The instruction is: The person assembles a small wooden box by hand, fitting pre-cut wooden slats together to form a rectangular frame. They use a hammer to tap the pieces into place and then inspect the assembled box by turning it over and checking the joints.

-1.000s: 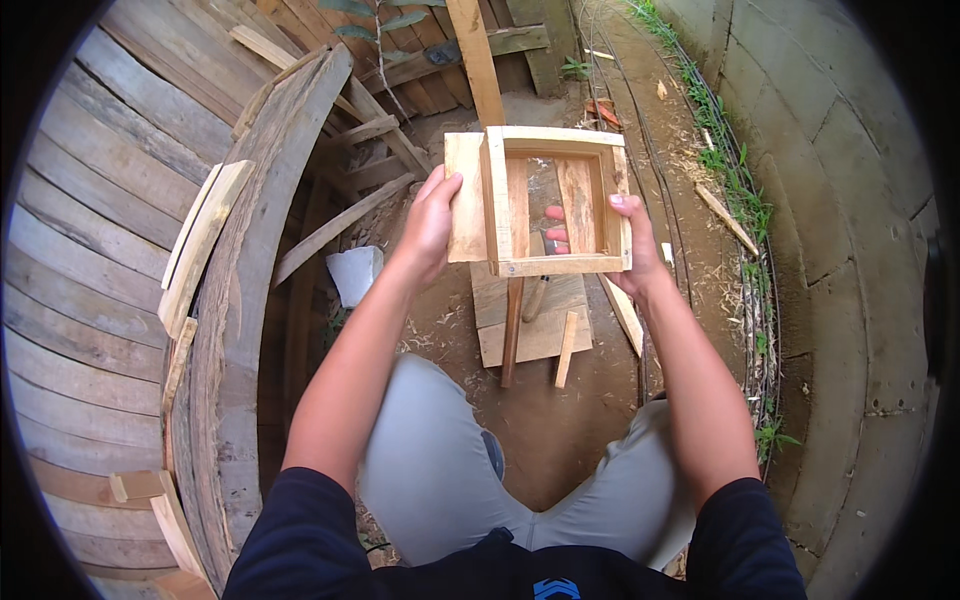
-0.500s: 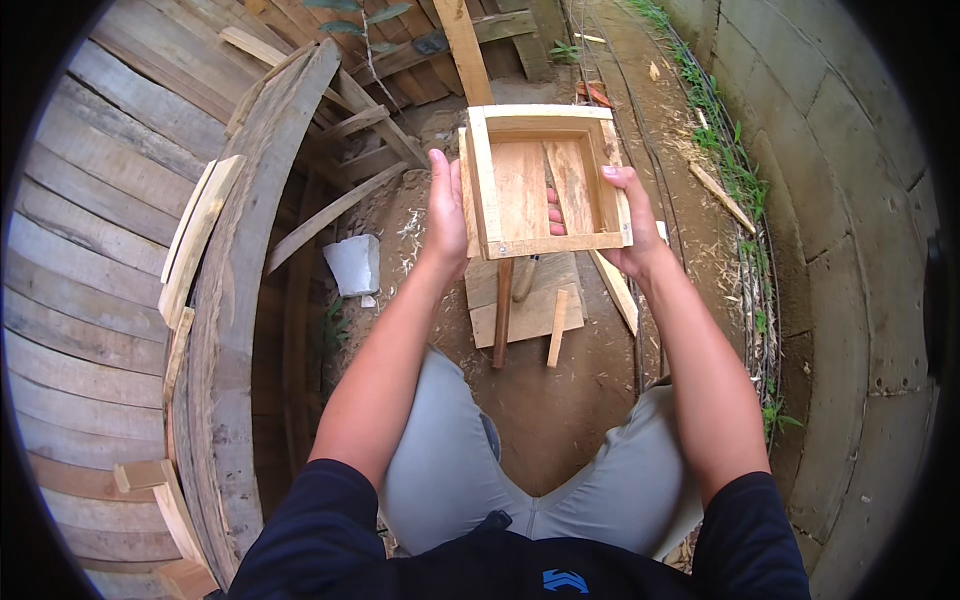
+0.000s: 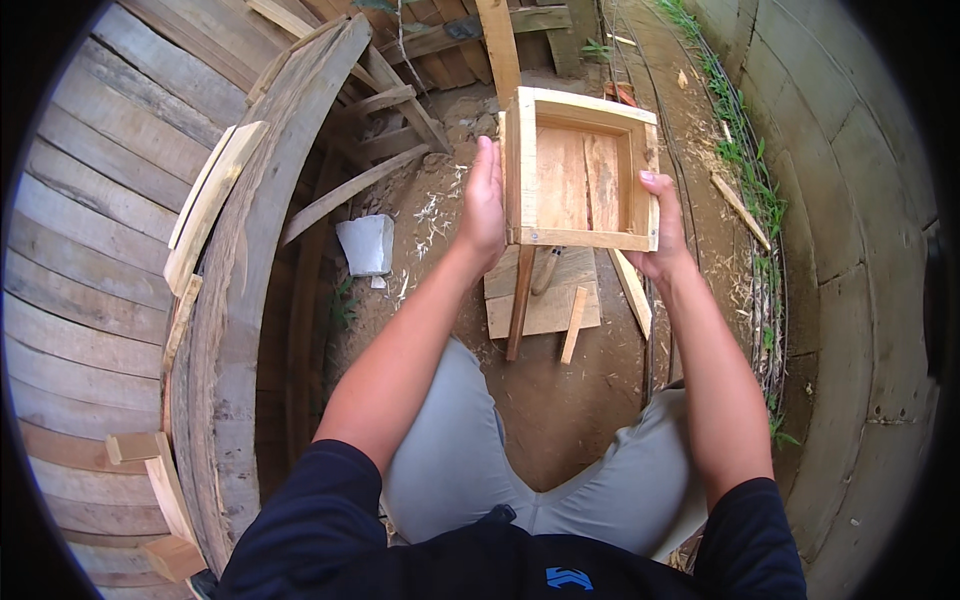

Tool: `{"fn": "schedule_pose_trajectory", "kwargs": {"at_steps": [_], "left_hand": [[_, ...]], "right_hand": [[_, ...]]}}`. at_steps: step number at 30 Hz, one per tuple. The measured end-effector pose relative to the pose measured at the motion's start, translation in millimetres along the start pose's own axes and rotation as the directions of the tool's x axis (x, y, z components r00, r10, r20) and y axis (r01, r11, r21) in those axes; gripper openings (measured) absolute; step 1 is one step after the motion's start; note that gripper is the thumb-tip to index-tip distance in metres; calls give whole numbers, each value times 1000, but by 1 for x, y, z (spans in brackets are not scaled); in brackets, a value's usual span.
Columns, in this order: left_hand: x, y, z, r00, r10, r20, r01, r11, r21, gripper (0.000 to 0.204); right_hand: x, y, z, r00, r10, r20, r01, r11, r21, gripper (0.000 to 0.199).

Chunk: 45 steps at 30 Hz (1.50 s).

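Note:
A square wooden box [image 3: 582,240], shallow and made of pale boards, is held up in front of me with its inside facing me. Two boards [image 3: 562,180] with a thin dark seam between them form its bottom. My right hand [image 3: 668,225] grips the right side, thumb on the rim and the other fingers hidden behind. Against the left side lies my left hand [image 3: 484,215], its fingers stretched flat and pointing up. Below the box, a hammer-like dark wooden handle [image 3: 521,305] leans over a flat board [image 3: 555,310] on the ground; its upper end is hidden.
A small wood strip [image 3: 574,325] and a longer offcut [image 3: 632,295] lie near the board. Left are a white block [image 3: 367,245], a thick timber beam [image 3: 240,300] and a plank wall [image 3: 90,330]. A concrete wall [image 3: 840,330] with cables [image 3: 765,310] along it stands right.
The box has shifted slightly right and turned a little. Fingers that showed through a gap in its bottom are now out of sight, and the gap has narrowed to a seam.

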<state>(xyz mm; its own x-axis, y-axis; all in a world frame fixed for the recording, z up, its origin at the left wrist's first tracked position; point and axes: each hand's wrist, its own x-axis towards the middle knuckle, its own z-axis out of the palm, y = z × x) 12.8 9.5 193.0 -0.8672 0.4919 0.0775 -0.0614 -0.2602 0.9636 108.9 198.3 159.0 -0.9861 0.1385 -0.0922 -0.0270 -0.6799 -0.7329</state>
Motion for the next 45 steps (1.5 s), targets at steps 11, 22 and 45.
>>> {"fn": "schedule_pose_trajectory", "kwargs": {"at_steps": [11,22,45], "left_hand": [[18,0,-46,923,-98,-372,166,974,156,39],[6,37,-55,958,-160,239,262,828,-496,69],[23,1,-52,981,66,-184,-42,990,134,33]], "right_hand": [[2,-11,-4,991,-45,127,29,992,122,102],[6,-3,-5,987,-23,156,6,994,113,97],[16,-3,-3,994,-109,-17,107,990,-87,99]]}}
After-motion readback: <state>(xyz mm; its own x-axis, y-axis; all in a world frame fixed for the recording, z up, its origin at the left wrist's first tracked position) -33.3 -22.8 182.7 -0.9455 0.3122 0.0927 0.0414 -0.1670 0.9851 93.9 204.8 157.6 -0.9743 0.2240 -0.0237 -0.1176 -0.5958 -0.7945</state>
